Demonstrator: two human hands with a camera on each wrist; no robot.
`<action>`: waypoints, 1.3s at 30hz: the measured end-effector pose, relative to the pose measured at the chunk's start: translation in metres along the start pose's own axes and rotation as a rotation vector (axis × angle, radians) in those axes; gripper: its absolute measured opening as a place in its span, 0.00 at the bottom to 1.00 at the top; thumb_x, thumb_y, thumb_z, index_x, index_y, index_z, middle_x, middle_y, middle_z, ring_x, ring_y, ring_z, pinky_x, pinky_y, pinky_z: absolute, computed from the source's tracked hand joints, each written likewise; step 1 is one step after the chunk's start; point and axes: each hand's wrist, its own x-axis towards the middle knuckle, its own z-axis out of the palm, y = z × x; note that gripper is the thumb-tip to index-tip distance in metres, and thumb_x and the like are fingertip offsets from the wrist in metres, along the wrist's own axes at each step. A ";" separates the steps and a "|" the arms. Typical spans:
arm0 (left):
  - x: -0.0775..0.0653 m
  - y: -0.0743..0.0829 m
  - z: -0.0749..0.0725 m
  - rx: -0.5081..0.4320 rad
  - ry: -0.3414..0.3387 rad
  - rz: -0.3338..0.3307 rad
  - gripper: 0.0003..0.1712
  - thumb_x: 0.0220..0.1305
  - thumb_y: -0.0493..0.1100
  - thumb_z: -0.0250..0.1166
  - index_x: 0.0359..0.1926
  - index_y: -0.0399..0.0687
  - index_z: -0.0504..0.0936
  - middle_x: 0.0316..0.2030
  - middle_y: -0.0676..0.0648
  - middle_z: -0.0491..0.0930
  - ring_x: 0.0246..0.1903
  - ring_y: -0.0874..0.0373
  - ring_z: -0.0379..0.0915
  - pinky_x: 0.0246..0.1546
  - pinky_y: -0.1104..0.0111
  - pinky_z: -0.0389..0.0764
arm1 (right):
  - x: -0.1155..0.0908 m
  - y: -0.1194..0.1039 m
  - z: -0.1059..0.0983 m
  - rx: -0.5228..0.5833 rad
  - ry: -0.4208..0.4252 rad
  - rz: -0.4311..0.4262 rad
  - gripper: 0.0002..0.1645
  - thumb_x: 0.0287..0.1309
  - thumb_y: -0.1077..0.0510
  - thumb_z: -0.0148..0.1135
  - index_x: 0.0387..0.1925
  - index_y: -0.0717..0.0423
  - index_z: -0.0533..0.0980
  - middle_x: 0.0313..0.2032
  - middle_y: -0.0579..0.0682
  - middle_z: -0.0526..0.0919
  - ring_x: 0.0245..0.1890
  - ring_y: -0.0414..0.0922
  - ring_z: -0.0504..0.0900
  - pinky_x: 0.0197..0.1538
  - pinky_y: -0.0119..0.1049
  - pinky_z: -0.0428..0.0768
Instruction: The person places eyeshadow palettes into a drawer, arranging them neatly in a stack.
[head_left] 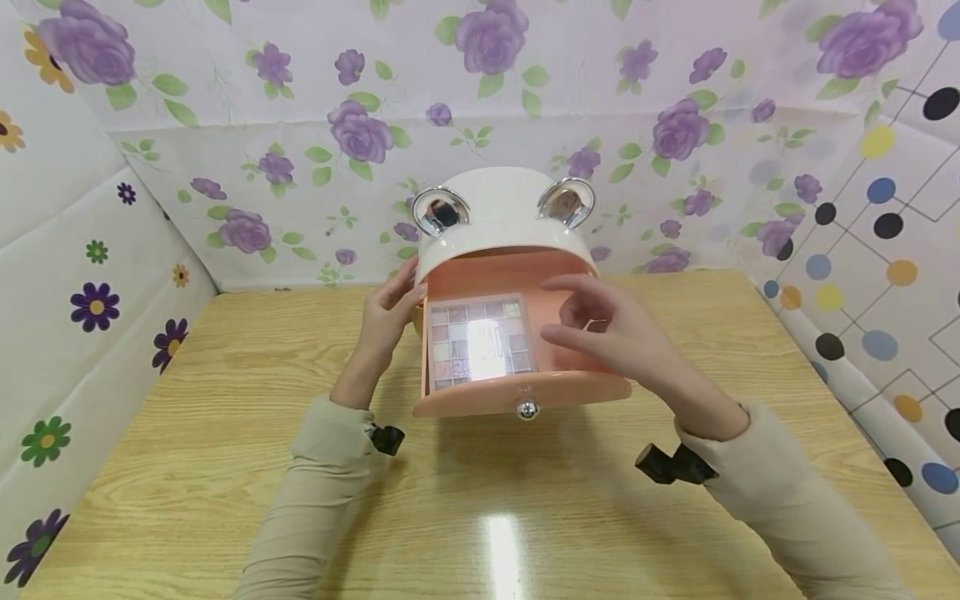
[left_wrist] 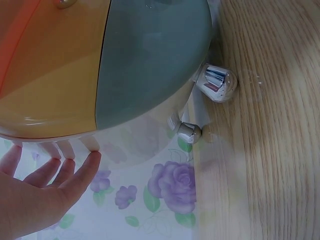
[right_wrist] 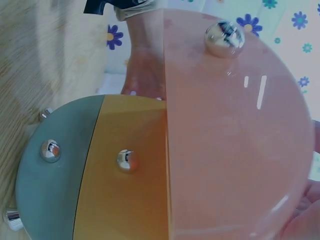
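Note:
A white frog-shaped drawer organizer with shiny round eyes stands on the table, its pink top drawer pulled out. Inside the drawer, on its left side, lies a clear-lidded eyeshadow palette of many small squares, with glare on its lid. My left hand touches the organizer's left side; the left wrist view shows its fingertips against the white shell. Over the drawer's right half hovers my right hand, thumb and index finger apart, nothing between them, right of the palette. The drawer front hides most of it in the right wrist view.
Below the pink drawer are a yellow drawer and a green drawer, both pushed in, with silver knobs. Silver feet support the organizer on the wood-grain table. Flowered sheeting hangs behind; patterned sheets line both sides.

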 end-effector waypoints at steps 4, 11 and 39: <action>0.000 -0.001 0.000 0.003 -0.001 -0.002 0.31 0.61 0.43 0.57 0.65 0.49 0.63 0.62 0.48 0.65 0.57 0.54 0.65 0.48 0.65 0.75 | -0.016 -0.003 0.001 0.026 0.110 -0.060 0.23 0.49 0.63 0.66 0.50 0.58 0.74 0.22 0.51 0.72 0.22 0.43 0.71 0.25 0.30 0.71; 0.000 -0.002 -0.001 0.011 0.005 -0.007 0.30 0.61 0.43 0.56 0.65 0.49 0.64 0.62 0.47 0.65 0.57 0.53 0.65 0.48 0.66 0.75 | -0.041 -0.002 0.009 0.054 0.253 -0.273 0.22 0.41 0.73 0.67 0.43 0.65 0.76 0.21 0.47 0.77 0.18 0.39 0.72 0.21 0.26 0.73; 0.001 -0.001 0.001 -0.022 0.015 0.003 0.31 0.61 0.42 0.56 0.65 0.47 0.63 0.62 0.44 0.65 0.56 0.54 0.66 0.46 0.69 0.75 | -0.058 0.042 0.067 -0.044 0.407 -0.861 0.13 0.52 0.59 0.65 0.31 0.69 0.80 0.19 0.53 0.82 0.16 0.37 0.76 0.19 0.21 0.73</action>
